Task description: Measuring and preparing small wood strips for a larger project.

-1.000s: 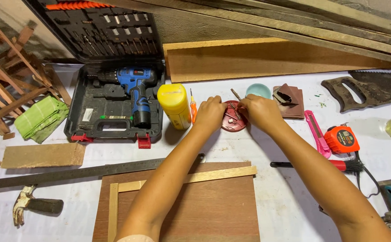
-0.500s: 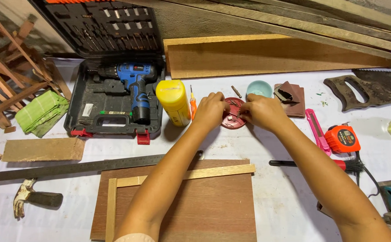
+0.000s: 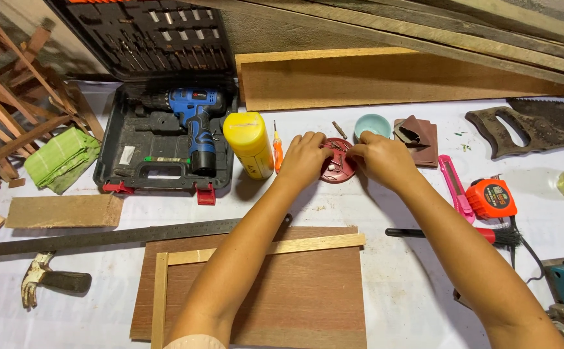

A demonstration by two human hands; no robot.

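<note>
Your left hand (image 3: 306, 158) steadies the near-left rim of the small red dish (image 3: 337, 169), which sits on the bench (image 3: 411, 284) just past the yellow can (image 3: 248, 143). Your right hand (image 3: 378, 157) pinches at small nails in it; what its grip holds, I cannot tell. You look mid-pick; lifting one nail free calls for a fine pinch. The dish is round, with no long axis.

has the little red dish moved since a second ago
No. The red dish keeps its place between both hands, just below the blue bowl and right of the yellow bottle, as in the earlier pictures.
</note>
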